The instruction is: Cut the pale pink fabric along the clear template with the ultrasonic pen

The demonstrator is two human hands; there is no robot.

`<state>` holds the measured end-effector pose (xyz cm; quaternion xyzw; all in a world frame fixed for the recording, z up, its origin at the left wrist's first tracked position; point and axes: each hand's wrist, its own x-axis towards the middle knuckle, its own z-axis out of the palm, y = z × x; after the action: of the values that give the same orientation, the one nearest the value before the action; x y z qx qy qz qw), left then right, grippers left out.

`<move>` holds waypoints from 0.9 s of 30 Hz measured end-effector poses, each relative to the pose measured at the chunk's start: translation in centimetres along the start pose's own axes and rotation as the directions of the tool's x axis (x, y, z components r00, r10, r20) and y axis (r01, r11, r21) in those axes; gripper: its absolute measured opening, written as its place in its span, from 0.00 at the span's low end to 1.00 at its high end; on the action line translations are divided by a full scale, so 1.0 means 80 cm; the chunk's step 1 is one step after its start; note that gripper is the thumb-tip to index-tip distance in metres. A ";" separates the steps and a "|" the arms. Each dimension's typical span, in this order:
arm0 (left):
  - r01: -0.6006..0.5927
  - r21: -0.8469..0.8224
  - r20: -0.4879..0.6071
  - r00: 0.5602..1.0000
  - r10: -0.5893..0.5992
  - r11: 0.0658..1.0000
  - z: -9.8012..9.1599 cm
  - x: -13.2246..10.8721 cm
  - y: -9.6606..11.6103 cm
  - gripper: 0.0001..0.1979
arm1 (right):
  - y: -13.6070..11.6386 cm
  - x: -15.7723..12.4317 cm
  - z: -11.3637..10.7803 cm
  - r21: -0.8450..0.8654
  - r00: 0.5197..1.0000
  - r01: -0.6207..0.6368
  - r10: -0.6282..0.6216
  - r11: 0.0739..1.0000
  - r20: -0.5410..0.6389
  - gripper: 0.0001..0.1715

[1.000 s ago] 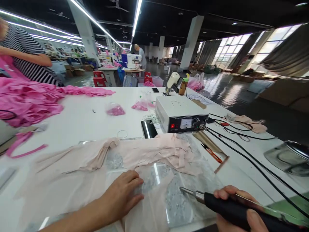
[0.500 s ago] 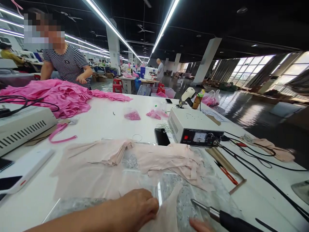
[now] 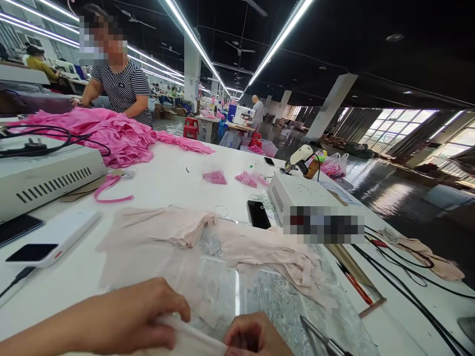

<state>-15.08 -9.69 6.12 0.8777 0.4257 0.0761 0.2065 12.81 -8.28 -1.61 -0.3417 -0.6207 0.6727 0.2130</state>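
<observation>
My left hand [image 3: 144,314] is curled at the lower middle, with pale pink fabric [image 3: 191,338] between its thumb and fingers. At the fabric's right end, my right hand [image 3: 256,336] has its fingertips pinched on the edge. The piece stretches between both hands over a clear sheet [image 3: 274,291]. Right of my right hand lies a metal-tipped hand tool [image 3: 321,338], its handle cut off by the frame. Beyond my hands lie more pale pink fabric pieces, one pile on the left [image 3: 156,227] and one on the right [image 3: 267,247].
A control box [image 3: 308,190] with black cables [image 3: 404,291] stands right, near a phone [image 3: 259,215] and a red cutter [image 3: 358,287]. At left are a second box [image 3: 52,173] and a white device [image 3: 55,240]. A co-worker [image 3: 120,89] stands behind bright pink fabric [image 3: 92,131].
My right hand has moved left and now pinches the fabric beside my left hand. My left hand has shifted left. The metal-tipped tool sits lower in view. The camera view has turned left.
</observation>
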 end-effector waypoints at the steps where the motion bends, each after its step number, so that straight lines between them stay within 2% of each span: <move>1: -0.083 0.057 -0.040 0.996 0.085 0.995 -0.005 -0.004 -0.018 0.12 | -0.011 0.007 0.000 -0.114 0.997 0.080 -0.082 0.990 -0.013 0.34; 2: -0.116 0.081 -0.061 0.991 0.122 0.990 -0.012 -0.005 -0.037 0.07 | -0.023 0.016 -0.003 -0.258 0.979 0.183 -0.200 0.949 -0.039 0.34; 3: -0.129 0.103 -0.090 0.986 0.139 0.986 -0.021 -0.005 -0.056 0.07 | -0.036 0.024 -0.006 -0.354 0.954 0.246 -0.291 0.903 -0.078 0.32; 5: -0.152 0.168 -0.174 0.968 0.182 0.974 -0.039 -0.003 -0.094 0.12 | -0.062 0.043 -0.016 -0.463 0.901 0.297 -0.406 0.835 -0.155 0.24; 7: -0.142 0.267 -0.287 0.933 0.219 0.953 -0.052 -0.002 -0.129 0.15 | -0.081 0.060 -0.024 -0.585 0.804 0.346 -0.553 0.733 -0.218 0.15; 9: -0.144 0.350 -0.347 0.898 0.271 0.926 -0.052 -0.006 -0.159 0.16 | -0.086 0.076 -0.024 -0.698 0.699 0.405 -0.692 0.591 -0.181 0.11; 12: -0.199 0.432 -0.335 0.870 0.361 0.880 -0.028 -0.020 -0.189 0.21 | -0.063 0.094 -0.004 -0.799 0.618 0.481 -0.786 0.360 0.017 0.11; 14: -0.233 0.460 -0.302 0.866 0.398 0.857 -0.007 -0.030 -0.201 0.23 | -0.038 0.102 0.014 -0.827 0.599 0.505 -0.790 0.246 0.131 0.13; 17: -0.237 0.481 -0.284 0.869 0.406 0.844 0.013 -0.042 -0.211 0.23 | -0.011 0.109 0.033 -0.839 0.592 0.524 -0.770 0.145 0.236 0.15; 27: -0.158 0.514 -0.328 0.872 0.363 0.843 0.010 -0.069 -0.223 0.29 | -0.005 0.128 0.040 -0.856 0.559 0.516 -0.772 0.038 0.302 0.14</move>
<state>-31.06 -4.40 -1.96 0.9153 0.3387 0.1818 -0.1201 3.47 -3.15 -3.23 -0.1551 -0.9226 0.0136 0.3529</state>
